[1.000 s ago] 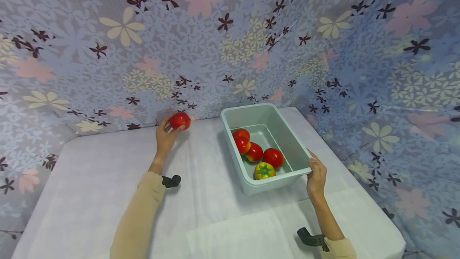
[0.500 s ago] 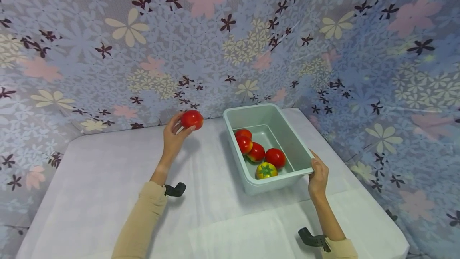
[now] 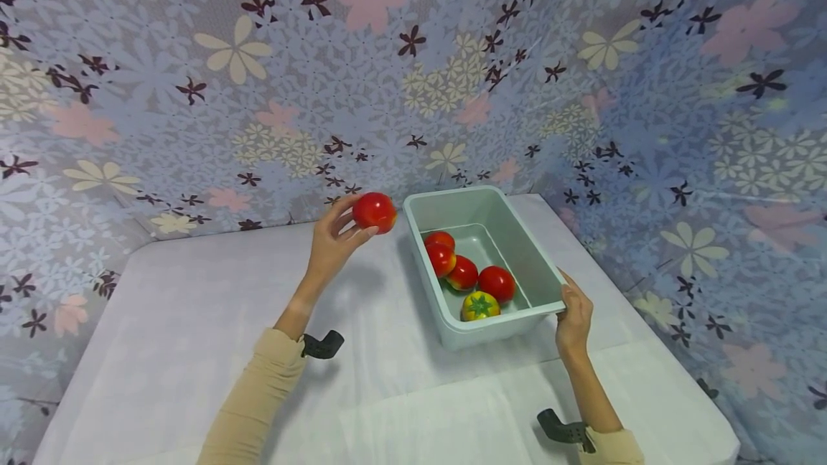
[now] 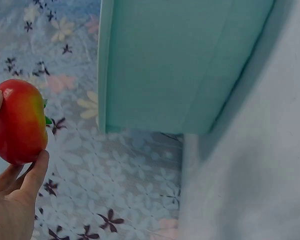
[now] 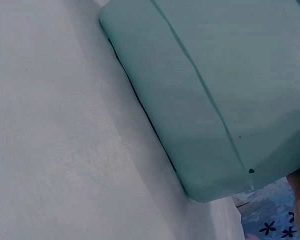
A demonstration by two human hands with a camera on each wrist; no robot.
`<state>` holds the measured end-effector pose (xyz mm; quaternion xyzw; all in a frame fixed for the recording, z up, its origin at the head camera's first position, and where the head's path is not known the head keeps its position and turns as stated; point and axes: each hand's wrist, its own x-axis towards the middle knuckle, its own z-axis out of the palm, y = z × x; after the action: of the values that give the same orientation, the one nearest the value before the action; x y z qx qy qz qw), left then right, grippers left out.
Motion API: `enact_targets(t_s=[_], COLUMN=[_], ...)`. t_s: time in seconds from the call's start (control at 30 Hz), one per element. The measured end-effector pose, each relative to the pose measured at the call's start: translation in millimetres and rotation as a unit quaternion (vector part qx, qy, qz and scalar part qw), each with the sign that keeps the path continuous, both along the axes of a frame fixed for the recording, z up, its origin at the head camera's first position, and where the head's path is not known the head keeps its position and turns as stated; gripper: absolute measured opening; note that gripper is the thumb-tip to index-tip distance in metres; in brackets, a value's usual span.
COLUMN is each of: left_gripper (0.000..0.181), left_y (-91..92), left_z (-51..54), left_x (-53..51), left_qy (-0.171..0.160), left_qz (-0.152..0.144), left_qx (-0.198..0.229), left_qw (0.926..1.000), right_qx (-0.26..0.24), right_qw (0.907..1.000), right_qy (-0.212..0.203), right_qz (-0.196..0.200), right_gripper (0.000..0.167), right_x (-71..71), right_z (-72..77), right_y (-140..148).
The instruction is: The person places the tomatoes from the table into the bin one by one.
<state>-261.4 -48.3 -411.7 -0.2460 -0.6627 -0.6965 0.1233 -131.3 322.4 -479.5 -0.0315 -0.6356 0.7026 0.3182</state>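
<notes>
My left hand holds a red tomato between thumb and fingers, raised above the table just left of a pale green plastic bin. In the left wrist view the tomato shows a yellowish side and a bit of green stem, apart from the bin's wall. My right hand grips the bin's near right corner at the rim. Several tomatoes lie in the bin, among them a red tomato and a yellow one with a green top. The right wrist view shows the bin's outer wall and little of the hand.
A white cloth covers the table. Behind it and along the right side hangs a flowered fabric. Each wrist carries a black strap-on mount, one on the left and one on the right.
My left hand has carried the tomato rightward and slightly up, closer to the bin. The right hand keeps its grip on the bin's corner.
</notes>
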Motion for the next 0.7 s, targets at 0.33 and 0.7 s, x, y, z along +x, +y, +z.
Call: enact_targets(t_s=[0.33, 0.7], left_gripper=[0.057, 0.057], left_y=[13.8, 30.1], left_z=[36.8, 42.6], left_x=[26.4, 32.1], left_qy=[0.005, 0.028], left_qz=[-0.008, -0.046], left_qx=[-0.018, -0.011], left_qw=[0.9998, 0.9985], right_qx=[-0.005, 0.025], right_qw=[1.0000, 0.9996], right_qy=[0.004, 0.005], right_qz=[-0.003, -0.008], right_gripper=[0.046, 0.048], right_x=[-4.0, -3.9], right_z=[-6.9, -12.8], right_y=[3.3, 5.8])
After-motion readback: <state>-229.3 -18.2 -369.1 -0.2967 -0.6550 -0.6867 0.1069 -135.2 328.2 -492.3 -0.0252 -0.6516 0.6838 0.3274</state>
